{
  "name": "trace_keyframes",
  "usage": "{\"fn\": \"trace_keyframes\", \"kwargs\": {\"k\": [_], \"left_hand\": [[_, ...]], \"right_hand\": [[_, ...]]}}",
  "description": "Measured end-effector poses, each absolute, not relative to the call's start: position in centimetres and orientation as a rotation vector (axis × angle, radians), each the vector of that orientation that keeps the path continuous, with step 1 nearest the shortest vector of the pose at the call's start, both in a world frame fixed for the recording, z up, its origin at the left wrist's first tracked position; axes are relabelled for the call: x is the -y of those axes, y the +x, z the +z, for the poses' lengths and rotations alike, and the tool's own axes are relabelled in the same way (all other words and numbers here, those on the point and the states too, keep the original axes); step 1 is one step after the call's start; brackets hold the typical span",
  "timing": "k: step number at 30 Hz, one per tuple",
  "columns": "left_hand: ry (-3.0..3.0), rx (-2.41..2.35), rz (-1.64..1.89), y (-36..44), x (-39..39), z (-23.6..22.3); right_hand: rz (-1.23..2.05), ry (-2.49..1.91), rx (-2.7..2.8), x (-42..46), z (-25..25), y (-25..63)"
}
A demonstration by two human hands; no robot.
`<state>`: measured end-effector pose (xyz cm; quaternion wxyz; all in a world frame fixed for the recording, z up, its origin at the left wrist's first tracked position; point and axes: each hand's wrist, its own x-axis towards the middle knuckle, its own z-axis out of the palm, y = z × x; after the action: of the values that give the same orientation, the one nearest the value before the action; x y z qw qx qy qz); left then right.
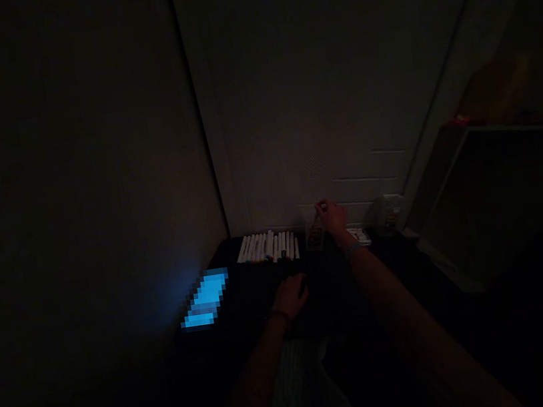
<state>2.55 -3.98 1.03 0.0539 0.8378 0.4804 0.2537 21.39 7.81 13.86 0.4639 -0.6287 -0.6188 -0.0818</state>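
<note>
In very dim light, my right hand [334,216] is raised over a clear plastic case [314,234] standing near the wall, its fingers pinched together at the case's top edge. Whatever the pinch holds is too dark to make out. Lower down, my left hand [290,295] lies on the dark tabletop [259,296], with a dark gap between thumb and fingers; nothing shows in it. A row of white markers [267,246] lies side by side to the left of the case. Some have coloured ends toward me.
A lit, blurred phone-like screen [205,299] glows at the table's left. Right of my right hand are a small white item [360,237] and a pale see-through package [392,213]. A white wall [298,105] rises behind; a shelf-like unit [473,202] stands at right.
</note>
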Motion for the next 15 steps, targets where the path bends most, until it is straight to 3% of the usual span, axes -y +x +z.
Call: {"fn": "trace_keyframes", "kwargs": {"k": [15], "left_hand": [[2.512,-1.438,0.784,2.6,3.9,1.1]], "right_hand": [[-0.29,-1.627,1.477,-5.5,11.7,20.3]]}}
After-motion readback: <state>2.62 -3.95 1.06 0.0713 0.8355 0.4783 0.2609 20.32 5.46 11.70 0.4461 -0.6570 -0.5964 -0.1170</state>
